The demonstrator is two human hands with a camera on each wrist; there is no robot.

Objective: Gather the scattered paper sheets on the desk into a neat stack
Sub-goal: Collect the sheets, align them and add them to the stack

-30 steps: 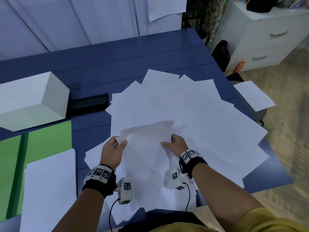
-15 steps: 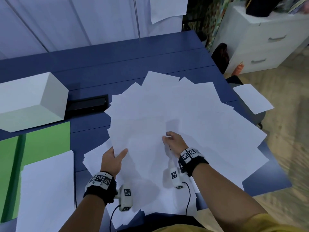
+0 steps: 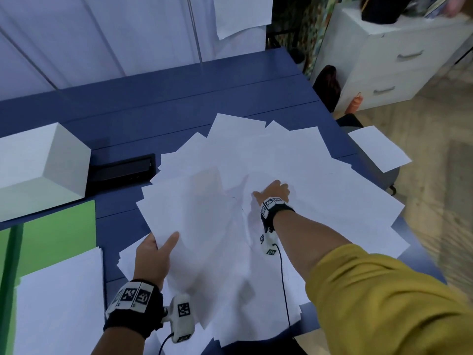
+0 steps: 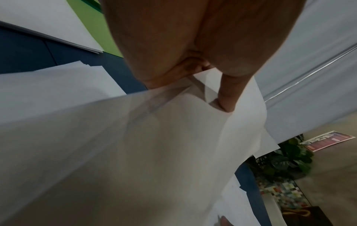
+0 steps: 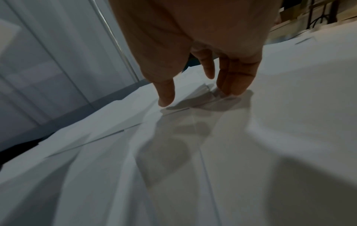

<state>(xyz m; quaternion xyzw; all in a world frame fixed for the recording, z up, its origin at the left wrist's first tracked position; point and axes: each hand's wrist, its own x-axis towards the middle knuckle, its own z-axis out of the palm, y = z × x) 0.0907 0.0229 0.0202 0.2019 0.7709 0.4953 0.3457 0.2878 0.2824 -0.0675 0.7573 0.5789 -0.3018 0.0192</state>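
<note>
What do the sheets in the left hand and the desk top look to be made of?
Sheets: thin matte white paper, apparently; they bow where the left hand pinches them, and shadows show through in the left wrist view. Desk: smooth blue panels with straight seams, probably painted or laminated board; which one cannot be told.

Dim, bluish light; wrist views blurry w/ soft shadows; wide-angle edge distortion.
</note>
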